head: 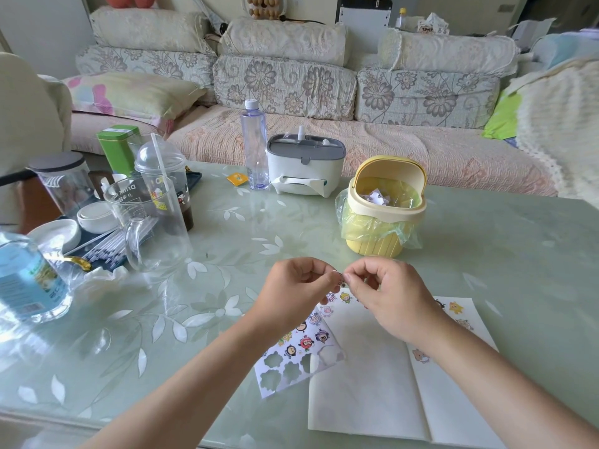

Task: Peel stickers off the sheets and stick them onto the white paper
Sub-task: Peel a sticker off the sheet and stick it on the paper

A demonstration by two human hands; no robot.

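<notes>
**Both hands pinch one sticker over a pale green tabletop**

The tabletop [227,319] is glossy and pale green with a white leaf-and-flower pattern, and a floral sofa [285,85] with bolster cushions runs along its far side.

Above the near centre, the left hand [291,286] and right hand [389,296] meet, fingers [353,275] curled. Their tips are clamped together on a small sticker [340,280] held off the surface.

Below the hands the white paper [366,384] lies flat and opened along a fold, with a few stickers at its far edge and right half. The sticker sheet [301,348] lies at its left edge, angled and partly tucked under it, with empty cut-outs at its near end.

Beyond the hands stands a yellow bin [385,205] with its lid up and a green liner. Further back are a grey-topped tissue box [304,166] and a clear bottle [255,144]. The left side is crowded with a glass pitcher [149,222], a domed cup [165,176] with a straw, and a green tin [118,150].
</notes>
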